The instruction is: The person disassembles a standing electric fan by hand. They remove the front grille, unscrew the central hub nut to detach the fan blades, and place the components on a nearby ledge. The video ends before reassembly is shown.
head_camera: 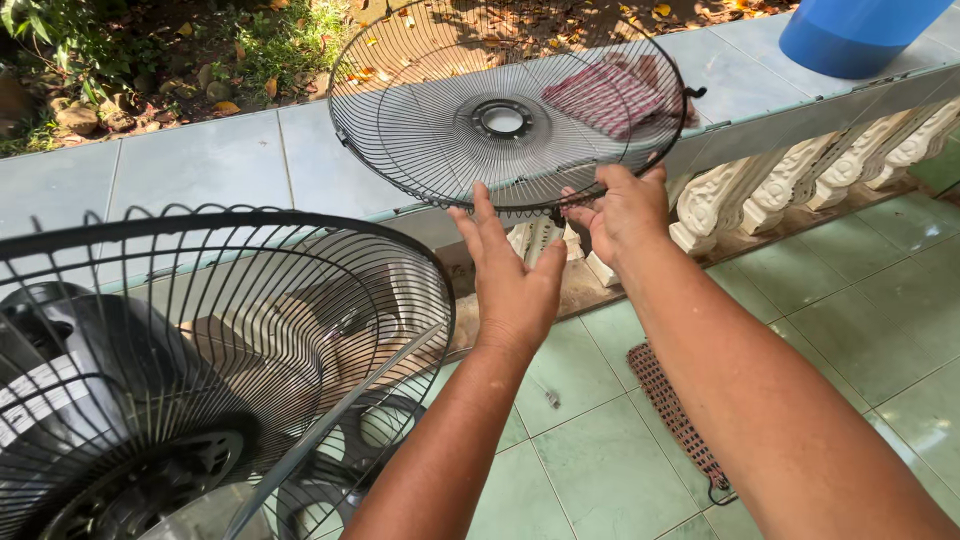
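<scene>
Head view: the right hand [622,212] pinches the near rim of the grille [505,105] lying on the ledge [200,160], left hand [510,280] spread flat just below it; light, springy wire, best gripped at the rim.

White rectangular label [30,400] on dark fan motor housing [70,380], lower left.

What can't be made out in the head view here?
- Blue container: cut off by the top edge; its top is unseen.
- Checked cloth: behind the loose grille, wires break up its shape.
- Fan: cut off at left and bottom; base unseen.
- Right hand: fingertips curl over the grille rim, grip partly hidden.
- Left hand: rim contact unclear.
</scene>
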